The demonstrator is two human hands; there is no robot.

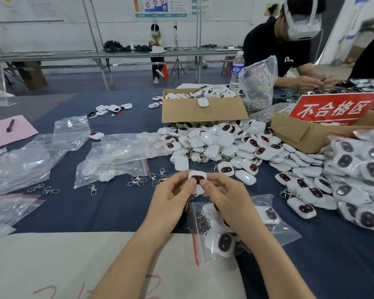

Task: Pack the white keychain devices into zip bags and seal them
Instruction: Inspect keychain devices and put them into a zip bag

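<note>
I hold one white keychain device [197, 177] between both hands, lifted just above the blue table [117, 208]; my left hand [171, 197] pinches its left edge with thumb and curled fingers, and my right hand [222, 197] pinches the right edge, thumb lying across the dark face; whether a ring and clasp hang under it I cannot tell, for my fingers hide that part; the zip bag [279, 231] I am filling lies flat beneath my right wrist with several devices already inside, its red strip [195, 247] turned towards my left; I cannot make out whether that mouth stands open or is pressed shut; I judge this to be the checking-and-loading step, with the bag part full and not yet sealed; next, one hand must let go to lift the mouth at the red strip while the other slides the device in flat, so nothing snags the plastic; then the strip wants pressing along its whole length; the loose heap [225, 145] lies beyond my hands, empty bags [121, 152] and spare clasps [138, 181] to my left, filled bags [358, 169] stacked at my right
</note>
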